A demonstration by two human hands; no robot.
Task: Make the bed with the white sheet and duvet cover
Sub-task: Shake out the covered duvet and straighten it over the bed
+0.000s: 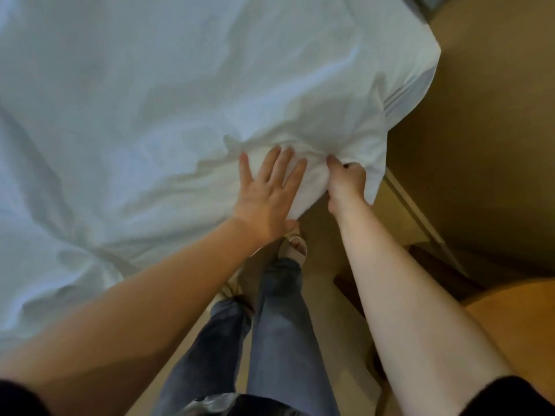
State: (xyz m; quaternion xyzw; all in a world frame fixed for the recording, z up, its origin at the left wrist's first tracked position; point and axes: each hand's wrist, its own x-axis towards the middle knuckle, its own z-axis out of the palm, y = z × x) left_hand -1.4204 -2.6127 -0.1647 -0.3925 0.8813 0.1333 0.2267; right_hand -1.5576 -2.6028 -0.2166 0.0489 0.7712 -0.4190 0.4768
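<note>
Duvet cover, white and rumpled, lies spread over the bed, reaching its near corner. Beside the bed are tan floor and the person's jeans. At the bed's near corner the left hand presses flat on the cover, fingers straight and spread. Just beside it the right hand grips a bunched fold of cover, fingers curled round it. Below that corner stands a sandalled foot.

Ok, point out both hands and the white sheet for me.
left hand (264, 202): head view, back of the hand.
right hand (345, 184): head view, its knuckles.
white sheet (180, 100): head view, smooth middle stretch.
</note>
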